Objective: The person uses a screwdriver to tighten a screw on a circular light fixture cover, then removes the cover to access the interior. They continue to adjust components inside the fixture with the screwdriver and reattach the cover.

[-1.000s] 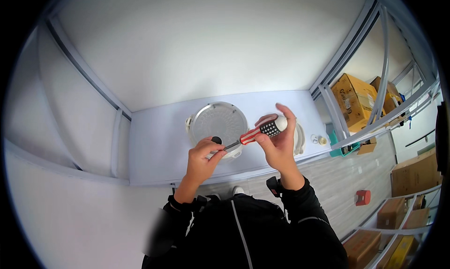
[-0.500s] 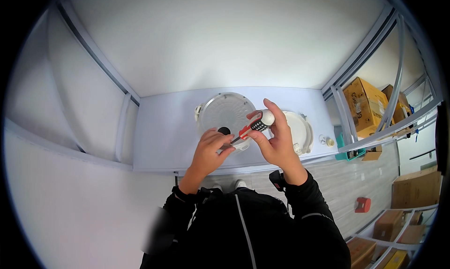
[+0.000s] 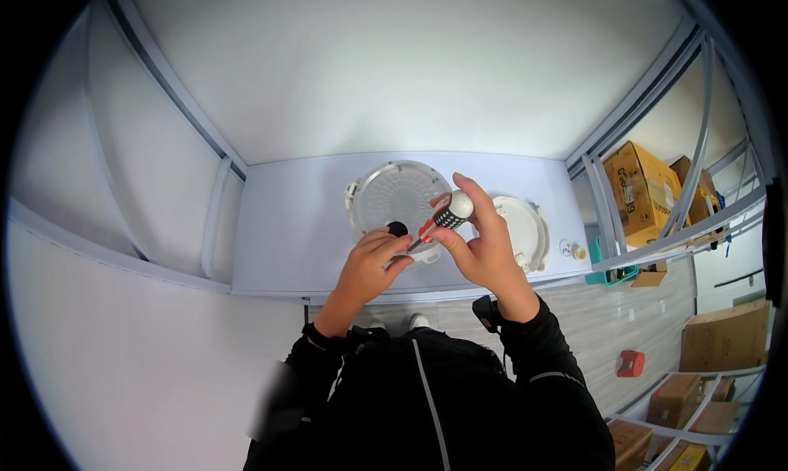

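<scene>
My right hand [image 3: 480, 245] grips a screwdriver [image 3: 451, 212] by its handle, which is red and black with white dots and a white rounded end. Its dark shaft slants down to the left, to the fingertips of my left hand [image 3: 371, 263]. Those fingers are pinched together at the tip; what they hold is hidden. A black round piece [image 3: 397, 229] shows just beyond them, and I cannot tell whether they touch it. Under both hands lies a round, pale pot-like part with a silver rim [image 3: 400, 166], partly covered by my fingers.
To the right on the white table [image 3: 287, 225] sits a round white part [image 3: 522, 225]. Small round pieces [image 3: 579, 253] lie near the table's right edge. Metal frame posts flank both sides. Cardboard boxes [image 3: 640, 192], a teal basket [image 3: 611, 274] and a red stool [image 3: 630, 363] stand to the right.
The screwdriver's handle has turned slightly and shifted a little to the left, with the fingers of my right hand moving along. My left hand stays pinched at the tip. The view has shifted slightly.
</scene>
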Demonstrator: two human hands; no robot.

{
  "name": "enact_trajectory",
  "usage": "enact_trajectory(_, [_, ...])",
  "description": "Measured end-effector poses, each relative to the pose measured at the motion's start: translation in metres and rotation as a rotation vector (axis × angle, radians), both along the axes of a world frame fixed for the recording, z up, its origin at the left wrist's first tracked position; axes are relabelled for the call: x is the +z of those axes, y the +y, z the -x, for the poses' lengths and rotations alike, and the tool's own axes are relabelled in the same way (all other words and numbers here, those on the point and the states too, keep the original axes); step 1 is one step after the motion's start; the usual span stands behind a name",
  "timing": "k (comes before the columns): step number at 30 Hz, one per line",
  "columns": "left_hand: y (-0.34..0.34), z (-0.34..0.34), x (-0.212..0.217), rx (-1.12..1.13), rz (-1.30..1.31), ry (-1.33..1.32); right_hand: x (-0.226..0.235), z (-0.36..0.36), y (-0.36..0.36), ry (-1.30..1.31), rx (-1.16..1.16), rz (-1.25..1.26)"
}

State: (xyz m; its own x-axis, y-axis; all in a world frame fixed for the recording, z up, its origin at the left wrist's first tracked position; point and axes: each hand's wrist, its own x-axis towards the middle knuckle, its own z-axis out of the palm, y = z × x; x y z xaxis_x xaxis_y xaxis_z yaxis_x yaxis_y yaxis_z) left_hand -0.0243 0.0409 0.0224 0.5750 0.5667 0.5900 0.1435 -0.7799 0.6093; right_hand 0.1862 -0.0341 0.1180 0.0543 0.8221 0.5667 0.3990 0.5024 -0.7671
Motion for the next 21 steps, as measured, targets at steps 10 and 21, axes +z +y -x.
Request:
enact_trajectory(10, [-0.001,-0.001,0.002,0.033,-0.031,-0.018,0.002,0.003,0.003,-0.008,-0.012,0.014])
enact_trajectory(21, [-0.001,0.001,0.002,0.039,-0.008,-0.03,0.012,0.008,0.001,-0.206,-0.059,0.005])
